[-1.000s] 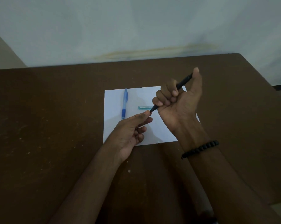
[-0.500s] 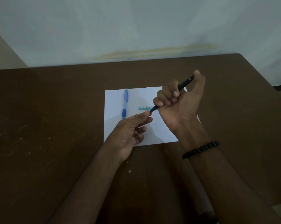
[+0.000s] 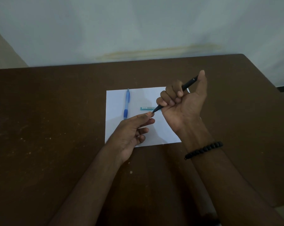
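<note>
My right hand (image 3: pixel 183 108) is raised palm-up over a white sheet of paper (image 3: pixel 115 128) and grips a slim black pen (image 3: pixel 189 83) in its curled fingers. The thumb lies against the pen's rear end, and the pen slants down to the left. My left hand (image 3: pixel 129 134) reaches in from below, with thumb and forefinger pinching at the pen's pointed tip. A blue pen (image 3: pixel 126 103) lies lengthwise on the left part of the sheet. A small teal tube (image 3: pixel 147 108) lies crosswise on the sheet, partly behind the black pen's tip.
The sheet lies in the middle of a dark brown table (image 3: pixel 48 119), whose far edge meets a pale wall (image 3: pixel 138 30). The table's right edge slants down at the right. A black bead bracelet (image 3: pixel 203 150) circles my right wrist.
My right thumb bent down onto the pen's rear end half a second ago and stands straighter now. Both hands otherwise keep their places.
</note>
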